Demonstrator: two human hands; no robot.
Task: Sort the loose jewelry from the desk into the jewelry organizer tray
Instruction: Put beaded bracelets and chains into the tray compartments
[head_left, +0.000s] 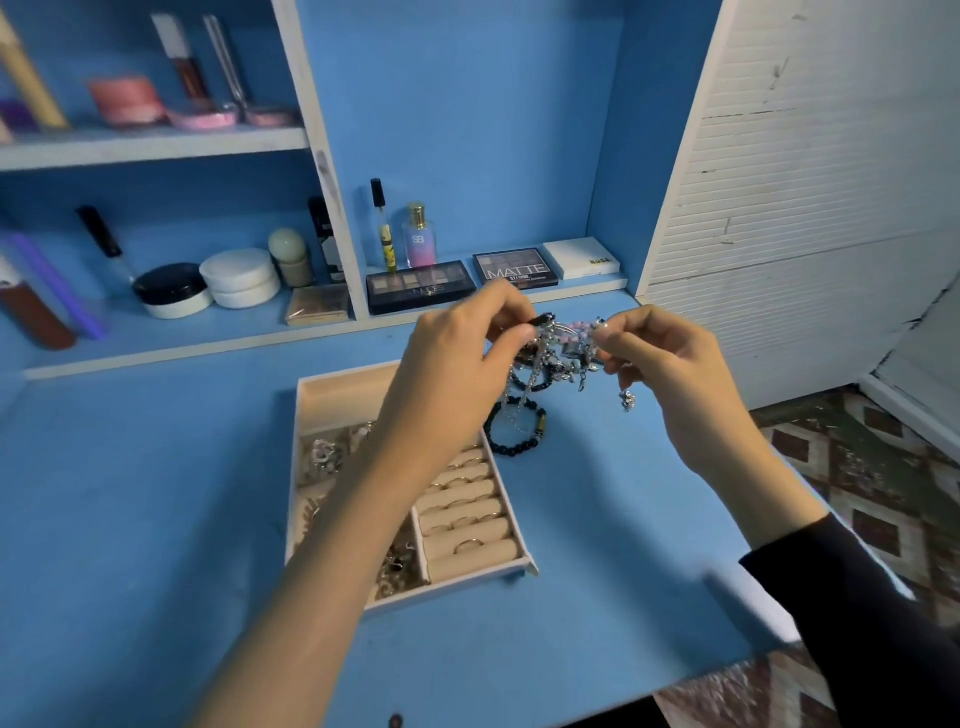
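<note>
A tangled bunch of jewelry (558, 353), silver chains with pink beads and charms, hangs in the air above the blue desk. My left hand (457, 358) pinches its left end and my right hand (670, 374) pinches its right end. A black beaded bracelet (514, 428) dangles from the bunch, just right of the tray's edge. The beige jewelry organizer tray (332, 384) lies on the desk under my left forearm. Rings (467, 545) sit in its roll slots on the right. Silver pieces (324, 457) fill its left compartments; my arm hides part of them.
Eyeshadow palettes (421, 288), perfume bottles (420, 236) and cream jars (241, 275) stand on the blue shelves behind the desk. The desk's right edge (779, 639) drops to a patterned floor. A white slatted panel (805, 182) stands at the right.
</note>
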